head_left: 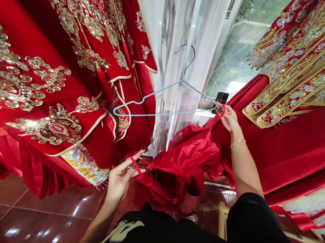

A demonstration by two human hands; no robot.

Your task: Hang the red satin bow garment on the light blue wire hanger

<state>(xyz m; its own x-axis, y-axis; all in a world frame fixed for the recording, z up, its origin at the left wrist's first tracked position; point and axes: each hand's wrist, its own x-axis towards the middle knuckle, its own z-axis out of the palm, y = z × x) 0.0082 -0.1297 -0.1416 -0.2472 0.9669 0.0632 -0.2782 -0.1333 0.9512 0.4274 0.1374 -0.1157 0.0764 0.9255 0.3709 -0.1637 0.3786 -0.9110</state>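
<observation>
**Red satin garment held up to a wire hanger**

Gold-embroidered red robes fill both flanks: one robe (48, 79) spreads from 8 to 11 o'clock, a second robe (311, 79) hangs from 1 to 4 o'clock. Between them, at 12 o'clock, hangs a white curtain (200, 41). A glossy red tiled floor (27, 211) lies at 7 o'clock.

The red satin garment (183, 166) hangs bunched just below centre, between the two hands. Above it, at centre, is the blue wire hanger (157, 115), its hook pointing up against the curtain.

The right hand (227, 117), at 2 o'clock, is closed on the hanger's right end, where red fabric meets the wire. The left hand (119, 178), at 7 o'clock, pinches a thin red strap (135, 164) of the garment between its fingertips.

A small dark device (222, 97) sits just above the right hand.
</observation>
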